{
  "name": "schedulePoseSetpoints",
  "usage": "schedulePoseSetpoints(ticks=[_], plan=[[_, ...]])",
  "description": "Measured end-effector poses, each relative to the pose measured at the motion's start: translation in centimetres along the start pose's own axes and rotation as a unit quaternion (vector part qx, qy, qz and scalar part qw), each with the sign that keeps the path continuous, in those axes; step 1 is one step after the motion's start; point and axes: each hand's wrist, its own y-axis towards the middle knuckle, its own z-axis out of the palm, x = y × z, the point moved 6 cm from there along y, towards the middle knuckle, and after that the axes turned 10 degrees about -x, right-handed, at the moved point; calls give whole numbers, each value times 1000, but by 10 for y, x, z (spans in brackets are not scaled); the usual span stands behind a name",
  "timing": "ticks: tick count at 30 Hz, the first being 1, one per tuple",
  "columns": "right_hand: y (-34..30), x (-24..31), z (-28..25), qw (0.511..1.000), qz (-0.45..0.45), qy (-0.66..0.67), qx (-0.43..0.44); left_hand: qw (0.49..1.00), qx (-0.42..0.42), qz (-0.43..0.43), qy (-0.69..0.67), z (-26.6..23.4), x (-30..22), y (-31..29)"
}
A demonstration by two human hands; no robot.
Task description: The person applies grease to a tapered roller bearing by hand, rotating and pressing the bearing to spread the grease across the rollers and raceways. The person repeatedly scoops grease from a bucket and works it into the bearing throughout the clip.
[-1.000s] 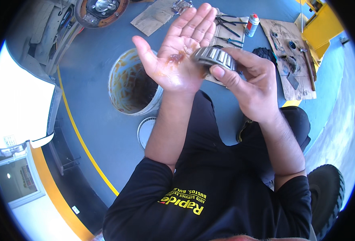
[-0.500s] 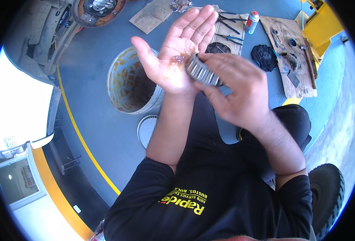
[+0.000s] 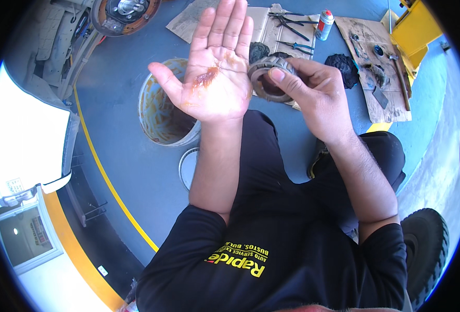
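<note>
My left hand [image 3: 215,73] is held palm up with its fingers stretched out. A smear of brown grease [image 3: 205,78] lies across the palm. Just to its right, my right hand [image 3: 318,93] grips a roller bearing [image 3: 259,83], a metal ring with rollers around its side. The thumb presses into the ring's opening and the fingers wrap over its rim. Ring and left palm edge are close together; whether they touch I cannot tell. Beneath the left hand stands a white bucket [image 3: 145,117] with brown grease streaked over its inner wall.
A round lid [image 3: 188,166] lies beside the bucket. Farther off are pliers [image 3: 295,48], a spray can [image 3: 324,25], a crumpled black cloth [image 3: 342,70] and cardboard [image 3: 368,57] with a hammer on it. A brake drum assembly [image 3: 126,15] is at upper left, a tyre [image 3: 425,255] at lower right.
My left hand has moved left and turned its palm more fully upward. The right hand has tilted the bearing so its round face shows, and drawn it from over the palm to the palm's edge.
</note>
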Motion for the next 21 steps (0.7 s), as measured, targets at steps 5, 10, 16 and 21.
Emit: schedulePoseSetpoints(ticks=[5,10,16,21], plan=[[-5,-10,7,996,65,45,52,996,88,25,-2,0,-5,4],[1,-9,10,989,84,108,54,987,98,77,103,-9,-4,6],[-19,31,17,958,-239,-161,-8,997,-72,-4,38,-16,7,-1],[-17,38,11,944,-259,-189,74,993,-85,-82,-22,-23,23,4]])
